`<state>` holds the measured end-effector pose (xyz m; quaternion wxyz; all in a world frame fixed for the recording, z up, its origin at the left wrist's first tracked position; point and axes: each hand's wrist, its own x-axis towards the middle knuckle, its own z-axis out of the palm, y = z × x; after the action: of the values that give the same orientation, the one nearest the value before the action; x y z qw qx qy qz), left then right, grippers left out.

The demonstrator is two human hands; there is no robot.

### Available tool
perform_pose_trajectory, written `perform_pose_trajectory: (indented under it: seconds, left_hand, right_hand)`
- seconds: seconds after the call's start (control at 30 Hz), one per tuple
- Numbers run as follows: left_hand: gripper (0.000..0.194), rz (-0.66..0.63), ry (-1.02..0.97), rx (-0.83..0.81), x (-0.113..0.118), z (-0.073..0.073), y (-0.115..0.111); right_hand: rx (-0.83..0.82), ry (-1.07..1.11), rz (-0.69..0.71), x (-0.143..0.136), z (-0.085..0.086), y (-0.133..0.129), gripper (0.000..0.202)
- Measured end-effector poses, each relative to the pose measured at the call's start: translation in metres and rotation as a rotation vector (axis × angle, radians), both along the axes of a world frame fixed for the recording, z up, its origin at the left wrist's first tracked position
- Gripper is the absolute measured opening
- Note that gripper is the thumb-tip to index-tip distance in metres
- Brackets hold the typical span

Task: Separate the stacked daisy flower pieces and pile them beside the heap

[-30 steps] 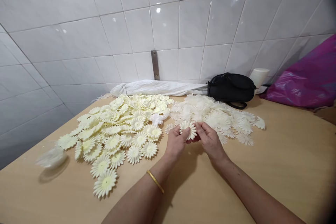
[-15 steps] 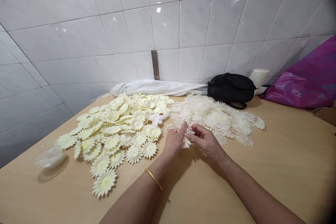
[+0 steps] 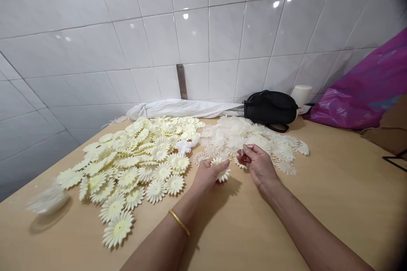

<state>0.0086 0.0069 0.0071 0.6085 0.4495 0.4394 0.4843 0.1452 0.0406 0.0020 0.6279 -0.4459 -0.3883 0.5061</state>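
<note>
My left hand, wearing a gold bangle, grips a pale artificial flower between thumb and fingers, its petals fanned to the right. To its right, my right hand is closed in a pinch, with thumb and forefinger together. What lies between those fingertips is too small to make out against the white flowers behind. Just beyond my hands spreads a pile of thin, whitish flower pieces. Left of them lies a larger heap of cream-yellow artificial flowers with many petals.
A clear plastic packet lies at the left. Crumpled white plastic sits between the two piles. Along the tiled wall are a white cloth roll, a black case, a white cylinder and a purple bag.
My hands have moved apart; the right drew away to the right from the flower, which stays in my left hand. The camera view has shifted slightly to the right.
</note>
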Motion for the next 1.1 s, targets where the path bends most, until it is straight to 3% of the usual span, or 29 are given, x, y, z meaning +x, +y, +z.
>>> perform_pose_trajectory:
  seconds: [0.17,0.27,0.37,0.53,0.67,0.83,0.9,1.1]
  left_hand:
    - [0.035,-0.034,-0.076,-0.144,-0.002,-0.013,0.008]
    - [0.03,-0.059,-0.091,-0.136,-0.002,-0.016,0.011]
    - [0.03,-0.011,-0.052,-0.104,-0.003,-0.016,0.011]
    - [0.035,0.006,-0.026,-0.006,-0.003,-0.011,0.011]
    - [0.032,-0.009,-0.003,0.056,-0.001,-0.008,0.01]
    - [0.037,-0.011,-0.006,0.096,0.002,-0.003,0.006]
    - [0.041,0.006,0.033,0.068,0.002,-0.001,0.004]
    - [0.06,-0.003,0.217,-0.107,0.003,-0.003,0.002]
  right_hand:
    - [0.297,-0.696,-0.213,0.018,-0.006,0.01,0.011]
    - [0.388,-0.887,-0.293,0.022,-0.009,0.012,0.025]
    - [0.31,-0.709,-0.246,0.019,-0.007,0.011,0.023]
    - [0.104,-0.263,0.139,0.003,0.002,-0.001,0.031]
    - [0.037,-0.16,0.328,-0.007,0.005,-0.012,0.035]
    - [-0.024,-0.074,0.665,-0.012,0.009,-0.023,0.038]
    - [-0.045,-0.049,0.662,-0.013,0.01,-0.023,0.033]
    - [-0.023,0.009,0.41,-0.009,0.004,-0.013,0.021]
